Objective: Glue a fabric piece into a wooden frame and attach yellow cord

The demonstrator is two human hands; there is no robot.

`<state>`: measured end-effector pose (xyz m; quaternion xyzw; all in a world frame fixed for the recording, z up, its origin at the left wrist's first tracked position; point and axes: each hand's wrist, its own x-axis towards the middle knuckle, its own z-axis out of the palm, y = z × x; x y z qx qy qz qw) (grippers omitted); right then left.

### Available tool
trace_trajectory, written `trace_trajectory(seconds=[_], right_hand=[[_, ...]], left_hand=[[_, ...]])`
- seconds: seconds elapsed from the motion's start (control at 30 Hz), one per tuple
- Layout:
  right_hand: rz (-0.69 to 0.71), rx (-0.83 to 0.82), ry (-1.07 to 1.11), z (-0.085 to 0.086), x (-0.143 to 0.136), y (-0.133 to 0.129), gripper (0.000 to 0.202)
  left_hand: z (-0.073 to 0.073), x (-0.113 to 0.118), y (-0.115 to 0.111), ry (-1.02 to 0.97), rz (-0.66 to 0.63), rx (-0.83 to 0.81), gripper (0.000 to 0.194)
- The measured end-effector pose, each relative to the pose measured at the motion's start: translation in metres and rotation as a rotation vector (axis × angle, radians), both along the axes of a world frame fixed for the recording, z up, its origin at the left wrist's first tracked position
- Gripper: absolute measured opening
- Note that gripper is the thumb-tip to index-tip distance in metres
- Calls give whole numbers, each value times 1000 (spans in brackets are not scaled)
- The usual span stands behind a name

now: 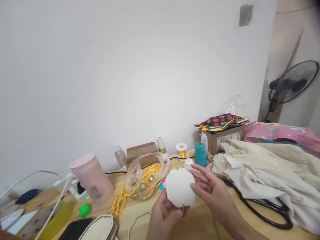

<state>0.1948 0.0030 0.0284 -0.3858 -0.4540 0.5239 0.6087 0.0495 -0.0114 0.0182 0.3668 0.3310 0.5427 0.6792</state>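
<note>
A white, roundish fabric piece point(180, 187) with scalloped edges is held up over the table, its flat face towards me. Short green threads stick out at its top and bottom. My left hand point(166, 215) grips it from below, the thumb at the lower edge and the fingers behind. At the right edge is my right hand point(212, 191), fingers stretched out and apart, its thumb tip touching the piece. Just behind the piece stands a small white bottle point(188, 163), partly hidden. A teal thread cone point(200, 155) stands behind my right hand.
Left of my hands lies a clear plastic bag point(132, 176) with yellow cord point(151, 173) and metal bells. A pink canister point(93, 180), green cap point(84, 210) and dark phone point(75, 229) are further left. At right lie black-handled scissors point(267, 213) and cream cloth point(262, 166).
</note>
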Motion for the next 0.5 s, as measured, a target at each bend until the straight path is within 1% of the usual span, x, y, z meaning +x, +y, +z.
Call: trace_trajectory(seconds=[0.33, 0.5], right_hand=[[-11, -2, 1, 1, -1, 0, 54], [3, -6, 20, 2, -1, -1, 55]], left_hand=[[-1, 3, 1, 50, 59, -29, 79], [0, 3, 1, 81, 61, -47, 78]])
